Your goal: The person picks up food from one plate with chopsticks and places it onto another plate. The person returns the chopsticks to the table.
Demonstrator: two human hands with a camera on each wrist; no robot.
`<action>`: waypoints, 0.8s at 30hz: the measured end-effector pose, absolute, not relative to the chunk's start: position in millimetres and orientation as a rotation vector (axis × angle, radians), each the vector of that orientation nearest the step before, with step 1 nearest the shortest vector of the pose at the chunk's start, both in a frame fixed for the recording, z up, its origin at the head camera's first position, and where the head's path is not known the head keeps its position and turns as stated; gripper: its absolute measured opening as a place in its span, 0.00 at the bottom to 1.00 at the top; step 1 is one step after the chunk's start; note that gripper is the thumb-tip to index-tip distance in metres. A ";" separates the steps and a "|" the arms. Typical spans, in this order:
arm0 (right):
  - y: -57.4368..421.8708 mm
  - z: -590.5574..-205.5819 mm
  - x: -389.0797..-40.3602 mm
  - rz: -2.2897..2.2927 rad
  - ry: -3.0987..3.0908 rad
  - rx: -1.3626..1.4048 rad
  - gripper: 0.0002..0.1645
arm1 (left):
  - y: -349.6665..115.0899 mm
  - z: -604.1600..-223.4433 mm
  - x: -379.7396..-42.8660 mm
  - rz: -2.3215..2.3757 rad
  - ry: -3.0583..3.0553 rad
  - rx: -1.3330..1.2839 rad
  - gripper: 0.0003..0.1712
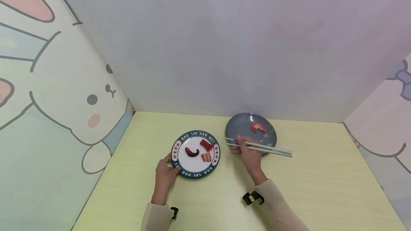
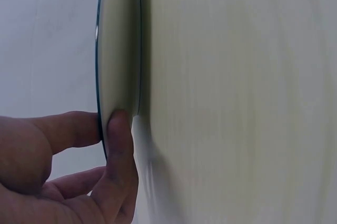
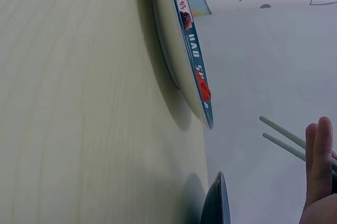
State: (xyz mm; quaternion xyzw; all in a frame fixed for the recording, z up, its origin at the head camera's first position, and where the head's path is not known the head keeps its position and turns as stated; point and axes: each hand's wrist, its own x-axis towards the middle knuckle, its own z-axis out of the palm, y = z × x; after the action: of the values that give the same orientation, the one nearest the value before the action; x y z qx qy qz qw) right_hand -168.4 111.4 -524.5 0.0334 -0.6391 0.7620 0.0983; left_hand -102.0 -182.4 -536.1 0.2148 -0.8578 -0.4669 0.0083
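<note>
My left hand [image 1: 165, 174] grips the near-left rim of a white plate [image 1: 192, 167] with a dark green lettered border, thumb and fingers on either side of its edge. On it lie a dark curled tentacle [image 1: 192, 152], a red chunk [image 1: 206, 145] and a striped slice like pork belly [image 1: 206, 157]. Pale green chopsticks [image 1: 269, 148] are in my right hand [image 1: 250, 154], held over the near-left part of a grey-blue plate [image 1: 239, 127]. Their slightly parted tips point left toward the white plate, with nothing between them. An orange-red shrimp [image 1: 258, 127] sits on the grey-blue plate.
Both plates stand on a pale yellow wooden table [image 1: 314, 174]. A plain grey wall [image 1: 224, 45] rises behind its back edge, close to the grey-blue plate. Cartoon-printed panels [image 1: 64, 109] flank the table on both sides.
</note>
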 end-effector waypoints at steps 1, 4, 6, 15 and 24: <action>110.8 -524.8 -168.2 2.263 -1.893 0.094 0.16 | -182.3 -536.0 -102.1 -1.458 -2.682 0.671 0.42; 108.9 -525.8 -167.6 2.280 -1.894 0.090 0.15 | -181.9 -535.5 -101.9 -1.455 -2.685 0.667 0.42; 107.5 -526.8 -167.4 2.274 -1.907 0.092 0.15 | -181.6 -535.3 -101.9 -1.455 -2.687 0.665 0.42; 99.0 -528.7 -165.8 2.318 -1.904 0.062 0.17 | -181.8 -535.9 -102.8 -1.451 -2.682 0.679 0.41; 91.2 -529.2 -163.4 2.328 -1.936 0.063 0.17 | -182.3 -535.2 -101.5 -1.443 -2.691 0.652 0.42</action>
State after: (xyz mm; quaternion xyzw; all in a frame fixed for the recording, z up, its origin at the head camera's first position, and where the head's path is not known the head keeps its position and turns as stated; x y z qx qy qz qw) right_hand -163.4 91.2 -529.2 0.0208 -0.6383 0.7675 0.0562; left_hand -101.5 -182.3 -535.2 0.2089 -0.8618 -0.4621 0.0096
